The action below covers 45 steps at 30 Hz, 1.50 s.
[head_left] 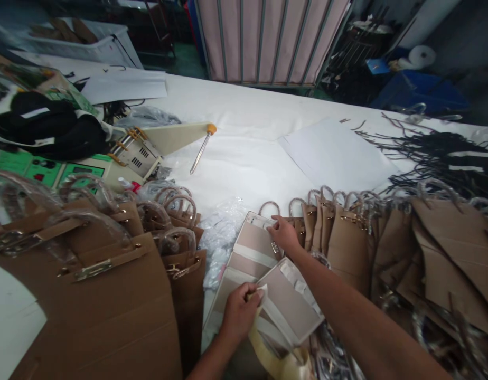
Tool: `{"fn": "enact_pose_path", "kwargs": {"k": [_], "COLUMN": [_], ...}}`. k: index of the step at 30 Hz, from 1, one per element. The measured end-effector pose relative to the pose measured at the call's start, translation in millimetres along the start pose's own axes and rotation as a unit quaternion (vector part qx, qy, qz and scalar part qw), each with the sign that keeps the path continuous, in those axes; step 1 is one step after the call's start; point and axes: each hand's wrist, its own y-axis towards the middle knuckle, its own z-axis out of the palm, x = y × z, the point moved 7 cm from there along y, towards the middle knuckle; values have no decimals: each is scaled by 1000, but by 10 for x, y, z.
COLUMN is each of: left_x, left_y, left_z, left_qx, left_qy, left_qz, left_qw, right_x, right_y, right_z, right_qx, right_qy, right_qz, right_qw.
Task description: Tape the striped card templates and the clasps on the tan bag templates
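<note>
A pale pink handbag (250,253) lies open and flat on the white table, between two groups of brown bags. My right hand (282,235) rests on its upper part, fingers curled at the metal clasp. My left hand (240,311) is closed in a pinch on a cream cloth strip (268,353) at the edge of the bag's lower flap (291,301). The strip trails down toward me.
Brown handbags with wrapped handles stand at the left (105,295) and lie overlapped at the right (386,237). A green machine (81,169), a screwdriver (202,148), white sheets (335,153), black cords (438,153) and crumpled plastic (224,227) are on the table.
</note>
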Motion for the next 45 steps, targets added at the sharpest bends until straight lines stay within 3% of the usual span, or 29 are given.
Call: {"fn": "enact_pose_path", "kwargs": {"k": [4, 6, 9, 11, 15, 21, 23, 27, 30, 33, 37, 41, 45], "left_x": [-266, -357, -444, -499, -575, -602, -592, -494, -476, -562, -665, -673, -647], "left_y": [-220, -328, -469, -556, -711, -865, -894, -897, -866, -835, -794, -726, -605], "left_z": [-32, -38, -17, 6, 75, 212, 233, 207, 159, 92, 35, 46, 57], "left_qx": [-10, -9, 4, 8, 17, 75, 74, 40, 26, 10, -1, 4, 12], "left_qy": [20, 23, 22, 29, 48, -109, -110, -61, -10, 64, 149, 253, 339], "left_qz": [27, 40, 63, 88, 120, 94, 82, 63, 86, 126, 170, 232, 282], "left_qw": [999, 999, 998, 996, 992, 987, 988, 995, 996, 990, 974, 939, 897], "right_x": [336, 519, 731, 785, 787, 840, 857, 920, 972, 1102, 1299, 1344, 1127], "right_y": [-257, -592, -1293, -1700, -2052, -2148, -2179, -2225, -2217, -2188, -2123, -1963, -1707], "right_z": [-267, -348, -380, -422, -536, -688, -753, -868, -908, -884, -758, -631, -413], "right_qx": [-5, 71, 250, 317, 312, 230, 199, 157, 138, 153, 210, 220, 218], "right_qy": [28, 99, 191, 211, 226, 225, 207, 87, -10, -92, -223, -254, -181], "right_qz": [-16, -31, -47, -43, -29, -41, -46, -122, -192, -268, -352, -356, -272], "right_qw": [999, 992, 948, 924, 922, 946, 957, 976, 972, 947, 884, 872, 919]}}
